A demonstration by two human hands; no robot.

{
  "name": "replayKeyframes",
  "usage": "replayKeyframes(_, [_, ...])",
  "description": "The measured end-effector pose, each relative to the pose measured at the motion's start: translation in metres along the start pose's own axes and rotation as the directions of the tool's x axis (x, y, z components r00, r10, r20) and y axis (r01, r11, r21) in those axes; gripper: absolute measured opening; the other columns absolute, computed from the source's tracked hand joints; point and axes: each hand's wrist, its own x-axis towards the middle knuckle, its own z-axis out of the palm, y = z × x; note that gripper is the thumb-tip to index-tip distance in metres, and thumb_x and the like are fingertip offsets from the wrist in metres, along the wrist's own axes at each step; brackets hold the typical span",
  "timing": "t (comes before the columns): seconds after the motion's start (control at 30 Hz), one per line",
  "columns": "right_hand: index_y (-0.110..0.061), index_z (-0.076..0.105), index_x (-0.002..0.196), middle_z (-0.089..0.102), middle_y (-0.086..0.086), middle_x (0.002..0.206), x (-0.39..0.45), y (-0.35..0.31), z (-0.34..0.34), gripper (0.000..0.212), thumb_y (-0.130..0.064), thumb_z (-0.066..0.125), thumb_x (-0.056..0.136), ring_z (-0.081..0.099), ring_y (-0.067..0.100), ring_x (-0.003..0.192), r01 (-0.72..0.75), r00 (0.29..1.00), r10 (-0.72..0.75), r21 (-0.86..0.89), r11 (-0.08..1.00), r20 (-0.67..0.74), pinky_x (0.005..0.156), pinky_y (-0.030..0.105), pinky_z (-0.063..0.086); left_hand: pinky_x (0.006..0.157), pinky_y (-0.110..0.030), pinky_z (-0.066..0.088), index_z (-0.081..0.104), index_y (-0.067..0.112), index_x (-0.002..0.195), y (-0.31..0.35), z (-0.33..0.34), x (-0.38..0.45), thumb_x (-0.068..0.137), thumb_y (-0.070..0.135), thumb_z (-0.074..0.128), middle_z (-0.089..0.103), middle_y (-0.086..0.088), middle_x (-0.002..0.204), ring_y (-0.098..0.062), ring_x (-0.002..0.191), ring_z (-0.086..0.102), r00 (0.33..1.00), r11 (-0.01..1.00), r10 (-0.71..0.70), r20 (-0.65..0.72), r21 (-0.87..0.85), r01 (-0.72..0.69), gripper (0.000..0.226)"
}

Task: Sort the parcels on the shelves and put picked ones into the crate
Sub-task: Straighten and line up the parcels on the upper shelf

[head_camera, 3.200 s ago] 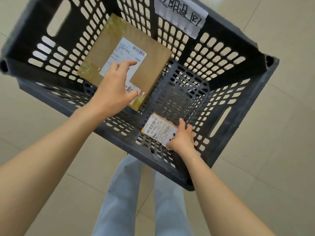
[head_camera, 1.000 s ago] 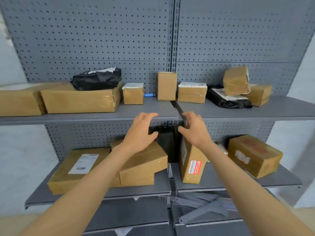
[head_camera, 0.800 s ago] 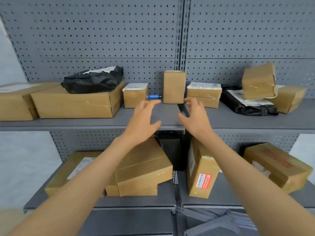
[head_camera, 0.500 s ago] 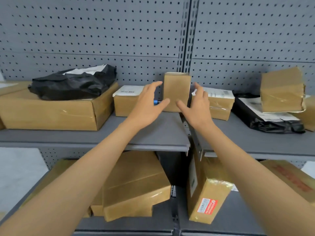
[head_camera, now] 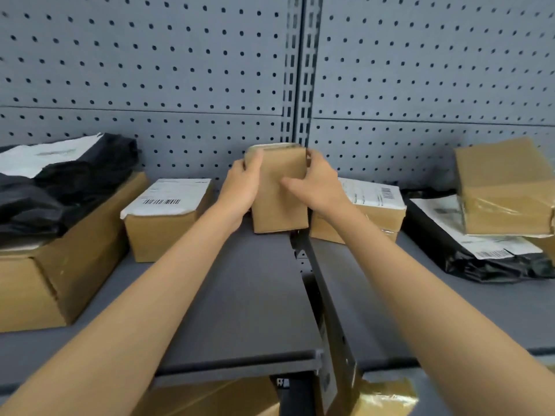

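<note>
Huge grey pegboard back wall [head_camera: 150, 70] filling everything from 9 round to 3 o'clock, with the grey shelf [head_camera: 240, 295] running flat underneath. Way over at 9 o'clock, a big long carton [head_camera: 60, 250] with a crumpled black mailer bag [head_camera: 60, 181] slumped on top. Out at 3 o'clock, another black mailer [head_camera: 480, 259] lying flat with a taped-up box [head_camera: 504, 187] perched on it, a bit crooked. Closer in, a labelled box [head_camera: 165, 217] at about 10 o'clock and a flatter labelled one [head_camera: 372, 211] at about 2 o'clock. Dead centre near 12, standing upright against the back: the small plain parcel [head_camera: 279, 193], clearly the pick. Left hand [head_camera: 240, 190] wrapped narrow round its left edge, right hand [head_camera: 315, 187] clamped on the right edge with the thumb across the front, so held from both sides but bottom seemingly touching the shelf, not lifted yet. Crate nowhere in sight. Risks, just guessing: tall narrow box, so could tip backward or twist if pulled one-sided; slick cardboard might slip through a loose pinch; right wrist sits just beside the flatter box, so easy to nudge that on the way out.
</note>
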Motion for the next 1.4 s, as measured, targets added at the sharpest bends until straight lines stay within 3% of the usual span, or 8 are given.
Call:
replayKeyframes(0.2, [-0.019, 0.057, 0.128, 0.062, -0.005, 0.126, 0.010, -0.020, -0.040, 0.040, -0.016, 0.056, 0.088, 0.058, 0.005, 0.109, -0.047, 0.997, 0.007, 0.567, 0.823, 0.073, 0.094, 0.031, 0.047, 0.062, -0.022, 0.051, 0.060, 0.027, 0.096, 0.038, -0.024, -0.005, 0.096, 0.053, 0.027, 0.065, 0.008, 0.089, -0.010, 0.081, 0.062, 0.986, 0.971, 0.057, -0.158, -0.219, -0.092, 0.042])
replayKeyframes(0.57, [-0.035, 0.073, 0.089, 0.070, -0.018, 0.095, -0.010, -0.021, -0.063, 0.023, -0.030, 0.051, 0.093, 0.054, 0.009, 0.099, -0.162, 0.975, -0.033, 0.808, 0.566, 0.219, 0.075, 0.032, 0.048, 0.067, -0.026, 0.050, 0.051, 0.030, 0.130, 0.054, -0.037, -0.043, 0.092, 0.042, 0.050, 0.063, 0.012, 0.106, -0.011, 0.090, 0.062, 0.971, 0.925, 0.235, 0.036, -0.314, -0.212, 0.040])
replayKeyframes(0.67, [-0.028, 0.069, 0.110, 0.065, -0.014, 0.118, -0.015, -0.027, -0.060, 0.023, -0.033, 0.054, 0.093, 0.054, 0.008, 0.110, -0.136, 0.968, -0.088, 0.792, 0.595, 0.233, 0.081, 0.028, 0.048, 0.073, -0.031, 0.055, 0.061, 0.031, 0.115, 0.051, -0.040, -0.048, 0.090, 0.057, 0.042, 0.070, 0.013, 0.096, -0.013, 0.091, 0.066, 0.985, 0.905, 0.165, 0.043, -0.404, -0.134, 0.041])
replayKeyframes(0.83, [-0.019, 0.060, 0.122, 0.062, -0.008, 0.118, -0.021, -0.033, -0.067, 0.042, 0.004, 0.058, 0.086, 0.061, -0.001, 0.099, 0.079, 0.966, -0.234, 0.733, 0.676, 0.111, 0.079, 0.017, 0.050, 0.079, -0.042, 0.054, 0.063, 0.028, 0.117, 0.029, -0.042, -0.050, 0.086, 0.054, 0.051, 0.068, -0.003, 0.114, -0.025, 0.098, 0.067, 0.969, 0.707, 0.002, 0.245, -0.686, 0.172, 0.043])
replayKeyframes(0.97, [-0.030, 0.044, 0.137, 0.046, -0.004, 0.139, -0.025, -0.027, -0.072, 0.066, -0.038, 0.073, 0.078, 0.046, 0.013, 0.124, -0.010, 0.989, -0.076, 0.569, 0.822, 0.127, 0.094, 0.031, 0.043, 0.091, -0.046, 0.050, 0.070, 0.018, 0.104, 0.017, -0.030, -0.045, 0.093, 0.041, 0.045, 0.069, -0.009, 0.109, -0.029, 0.101, 0.064, 0.957, 0.571, -0.045, 0.285, -0.779, 0.259, 0.036])
replayKeyframes(1.03, [-0.032, 0.035, 0.142, 0.040, 0.000, 0.146, -0.029, -0.022, -0.071, 0.078, -0.058, 0.067, 0.075, 0.043, 0.021, 0.129, -0.200, 0.953, 0.032, 0.548, 0.812, 0.301, 0.100, 0.042, 0.041, 0.075, -0.036, 0.057, 0.072, 0.016, 0.087, 0.014, -0.024, -0.044, 0.095, 0.028, 0.043, 0.072, -0.004, 0.091, -0.022, 0.085, 0.067, 0.954, 0.558, -0.044, 0.296, -0.785, 0.269, 0.033])
replayKeyframes(1.2, [-0.039, 0.030, 0.141, 0.056, 0.003, 0.132, -0.030, -0.017, -0.063, 0.080, -0.070, 0.059, 0.072, 0.061, 0.027, 0.113, -0.421, 0.836, 0.016, 0.622, 0.660, 0.548, 0.089, 0.052, 0.052, 0.050, -0.024, 0.054, 0.060, 0.019, 0.097, 0.016, -0.006, -0.042, 0.099, 0.024, 0.040, 0.073, 0.005, 0.075, -0.011, 0.064, 0.069, 0.972, 0.793, 0.038, 0.231, -0.599, 0.112, 0.021])
replayKeyframes(1.4, [-0.028, 0.001, 0.150, 0.056, -0.007, 0.129, -0.026, -0.014, -0.068, 0.110, -0.046, 0.075, 0.071, 0.066, 0.011, 0.102, -0.285, 0.931, 0.043, 0.648, 0.706, 0.363, 0.089, 0.039, 0.054, 0.063, -0.027, 0.055, 0.065, 0.023, 0.105, 0.015, -0.006, -0.039, 0.094, 0.026, 0.049, 0.074, 0.011, 0.080, -0.014, 0.079, 0.068, 0.997, 0.969, 0.044, 0.055, -0.245, -0.030, 0.020])
